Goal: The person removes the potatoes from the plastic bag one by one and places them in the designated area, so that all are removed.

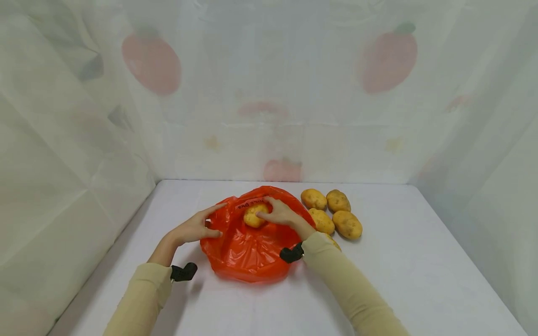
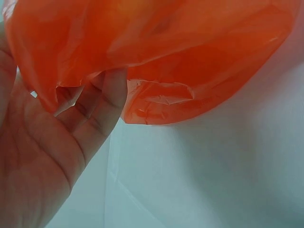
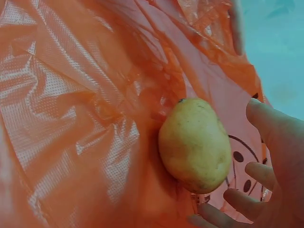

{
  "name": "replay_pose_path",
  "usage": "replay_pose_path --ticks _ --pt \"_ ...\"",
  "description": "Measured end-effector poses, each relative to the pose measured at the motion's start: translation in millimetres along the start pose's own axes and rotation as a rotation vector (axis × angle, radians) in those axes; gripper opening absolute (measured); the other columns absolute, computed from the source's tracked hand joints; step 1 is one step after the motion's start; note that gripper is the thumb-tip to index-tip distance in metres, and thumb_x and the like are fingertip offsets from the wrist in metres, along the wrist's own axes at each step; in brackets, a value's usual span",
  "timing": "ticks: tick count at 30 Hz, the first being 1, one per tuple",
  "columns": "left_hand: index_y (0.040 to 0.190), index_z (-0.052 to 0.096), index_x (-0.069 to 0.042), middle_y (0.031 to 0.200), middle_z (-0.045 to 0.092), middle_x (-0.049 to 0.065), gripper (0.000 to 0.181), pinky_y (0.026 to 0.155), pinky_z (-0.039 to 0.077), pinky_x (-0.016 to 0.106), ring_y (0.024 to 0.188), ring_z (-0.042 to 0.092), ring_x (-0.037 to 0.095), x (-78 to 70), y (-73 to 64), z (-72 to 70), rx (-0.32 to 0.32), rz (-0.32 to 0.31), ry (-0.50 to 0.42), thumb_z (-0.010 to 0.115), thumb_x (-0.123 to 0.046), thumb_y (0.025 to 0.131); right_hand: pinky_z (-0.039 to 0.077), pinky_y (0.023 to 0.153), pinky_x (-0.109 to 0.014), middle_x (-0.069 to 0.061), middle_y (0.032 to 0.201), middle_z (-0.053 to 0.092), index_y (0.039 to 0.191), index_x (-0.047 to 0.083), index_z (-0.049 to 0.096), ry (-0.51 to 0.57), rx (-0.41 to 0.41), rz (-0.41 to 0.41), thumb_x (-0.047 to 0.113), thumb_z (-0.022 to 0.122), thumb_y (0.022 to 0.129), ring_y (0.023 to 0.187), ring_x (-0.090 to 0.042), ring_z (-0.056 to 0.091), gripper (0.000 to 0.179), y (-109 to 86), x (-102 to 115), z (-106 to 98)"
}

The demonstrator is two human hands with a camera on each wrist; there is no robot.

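A red plastic bag [image 1: 248, 249] lies spread with its mouth wide, black print on its inner back side. One yellow potato [image 3: 194, 145] rests inside on the film. My left hand [image 1: 195, 228] holds the bag's left rim, thumb apart from the fingers; in the left wrist view the film [image 2: 161, 95] hides some of the fingertips of that hand [image 2: 52, 137]. Over the bag, my right hand [image 1: 279, 213] is beside the potato. The right wrist view shows its fingers [image 3: 244, 202] spread and loosely bent, with a gap between them and the potato.
Several loose potatoes [image 1: 347, 224] lie on the white table [image 1: 399, 261] right of the bag, one partly behind the right sleeve [image 1: 349, 280]. Pale fabric walls [image 1: 281, 140] with faded fruit prints stand around the table. A dark wrist device [image 1: 183, 272] sits on each cuff.
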State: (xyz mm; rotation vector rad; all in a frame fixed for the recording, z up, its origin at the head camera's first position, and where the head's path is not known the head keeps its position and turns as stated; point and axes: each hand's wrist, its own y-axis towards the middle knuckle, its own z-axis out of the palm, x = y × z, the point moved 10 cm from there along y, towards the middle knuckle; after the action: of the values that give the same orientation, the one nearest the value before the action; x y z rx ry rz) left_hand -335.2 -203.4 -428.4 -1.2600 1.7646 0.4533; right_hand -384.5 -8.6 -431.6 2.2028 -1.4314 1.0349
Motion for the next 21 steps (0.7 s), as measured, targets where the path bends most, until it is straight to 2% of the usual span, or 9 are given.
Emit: replay_pose_path --ticks 8,16,21 --pt "0.143 0.028 -0.033 0.139 0.037 0.009 0.077 0.076 0.054 0.037 0.106 0.053 0.032 1.0 0.1 -0.1 -0.006 -0.005 0.009 0.07 -0.018 0.081 0.03 0.107 -0.045 -0.016 0.142 0.038 0.143 0.009 0.03 -0.002 -0.023 0.027 0.044 0.06 0.085 0.132 -0.031 0.033 0.074 5.1 -3.0 7.4" --pt "0.144 0.027 -0.034 0.141 0.035 0.009 0.076 0.077 0.053 0.037 0.11 0.051 0.033 0.4 -0.1 -0.2 0.006 -0.002 -0.002 0.068 -0.018 0.081 0.033 0.105 -0.044 -0.015 0.14 0.039 0.144 0.012 0.028 -0.002 -0.021 0.072 0.047 0.059 0.085 0.127 -0.03 0.038 0.076 9.3 -6.6 14.8" --pt "0.144 0.026 -0.034 0.141 0.035 0.008 0.077 0.077 0.053 0.037 0.11 0.051 0.032 0.4 -1.0 -1.4 0.006 -0.001 0.008 0.068 -0.018 0.082 0.036 0.103 -0.043 -0.014 0.135 0.043 0.14 0.008 0.033 0.017 -0.021 0.032 0.043 0.061 0.085 0.121 -0.029 0.042 0.071 11.4 -1.2 20.2"
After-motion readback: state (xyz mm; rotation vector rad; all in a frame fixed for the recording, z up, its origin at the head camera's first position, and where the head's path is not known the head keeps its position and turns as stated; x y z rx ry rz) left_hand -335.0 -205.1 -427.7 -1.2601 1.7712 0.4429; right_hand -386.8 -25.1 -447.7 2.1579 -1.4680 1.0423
